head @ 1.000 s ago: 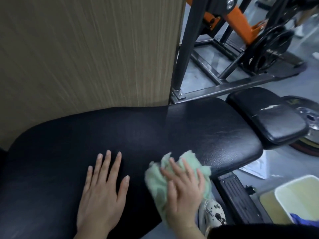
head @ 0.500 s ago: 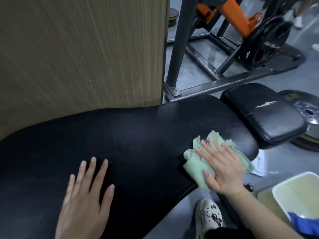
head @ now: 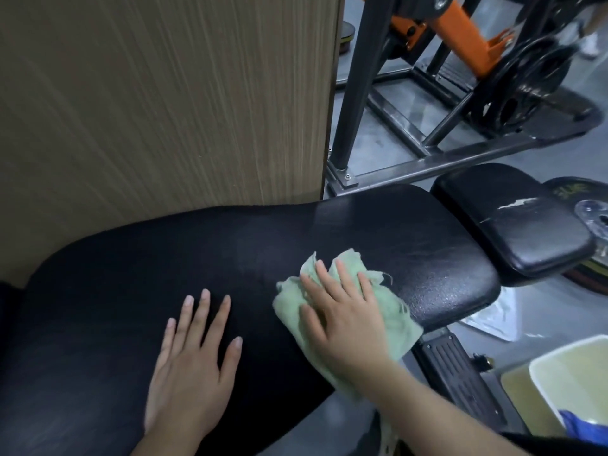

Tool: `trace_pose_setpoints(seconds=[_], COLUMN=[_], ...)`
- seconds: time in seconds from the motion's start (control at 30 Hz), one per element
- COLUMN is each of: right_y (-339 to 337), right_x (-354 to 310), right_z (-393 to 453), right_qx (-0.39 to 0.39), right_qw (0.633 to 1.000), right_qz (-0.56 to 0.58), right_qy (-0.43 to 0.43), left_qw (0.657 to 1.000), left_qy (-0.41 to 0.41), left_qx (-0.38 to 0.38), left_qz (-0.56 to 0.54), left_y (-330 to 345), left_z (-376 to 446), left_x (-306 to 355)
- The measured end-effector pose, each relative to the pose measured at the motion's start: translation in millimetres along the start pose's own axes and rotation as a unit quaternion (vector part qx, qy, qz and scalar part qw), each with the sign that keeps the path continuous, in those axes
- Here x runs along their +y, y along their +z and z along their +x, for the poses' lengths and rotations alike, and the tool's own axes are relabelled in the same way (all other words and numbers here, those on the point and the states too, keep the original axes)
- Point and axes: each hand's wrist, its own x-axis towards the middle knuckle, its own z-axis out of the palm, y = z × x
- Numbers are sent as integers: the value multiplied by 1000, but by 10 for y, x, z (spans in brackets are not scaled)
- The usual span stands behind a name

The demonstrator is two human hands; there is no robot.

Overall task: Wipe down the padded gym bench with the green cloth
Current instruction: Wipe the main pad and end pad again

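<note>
Right hand: my right hand (head: 345, 311) lies flat on the green cloth (head: 391, 307), fingers straight and spread — no grip closed round it, only pressing it down.
Left hand: my left hand (head: 194, 366) rests palm-down on the black pad, fingers straight and apart, holding nothing.
Cloth: bunched and crumpled, on the near right part of the padded bench (head: 411, 235); its near end hangs over the surface edge under my wrist.
Bench: long black pad running left to right, its right end cracked and grainy in texture.
Smaller pad: a separate black seat pad (head: 513, 222) just beyond the right end, with a pale scuff on top.
Behind: a wood-grain panel (head: 164, 93) stands against the far side of the surface — to its right, a dark steel frame (head: 427, 159) with orange parts.
Floor, lower right: a pale tub (head: 572, 383).
</note>
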Motion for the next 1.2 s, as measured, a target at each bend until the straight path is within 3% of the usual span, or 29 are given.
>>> trace_pose_setpoints(seconds=[0.07,0.27,0.33,0.47,0.53,0.6,0.7,0.77,1.0,1.2], right_y=[-121,-576,-655,-526,-388,-337,-447,-532,-613,-655], right_x=[477,1780,1894,1562,1291,1220,1491,1707,2190,2047], right_z=[58,316,392,286,90,-81,7,251,1334,935], right_qx=[-22,18,31,37,35,15,-43,-75,-111,-103], right_qw=[999,997,988,956,970,990,995,990,992,987], right_qz=[2,26,32,-62,-73,-81,-70,-64,-6,-26], right_qy=[-46,77,146,285,228,112,-52,-97,58,122], left_qw=[1000,993,989,994,995,995,994,994,988,991], left_qy=[13,78,118,89,81,87,94,90,115,115], left_qx=[3,57,57,15,15,24,45,53,97,70], left_qz=[-7,-62,-70,-58,-55,-45,-36,-37,-42,-22], left_y=[-12,43,94,190,230,260,316,341,407,394], left_z=[1,326,454,571,583,586,597,618,665,674], left_x=[59,917,1332,1703,1705,1702,1693,1696,1666,1632])
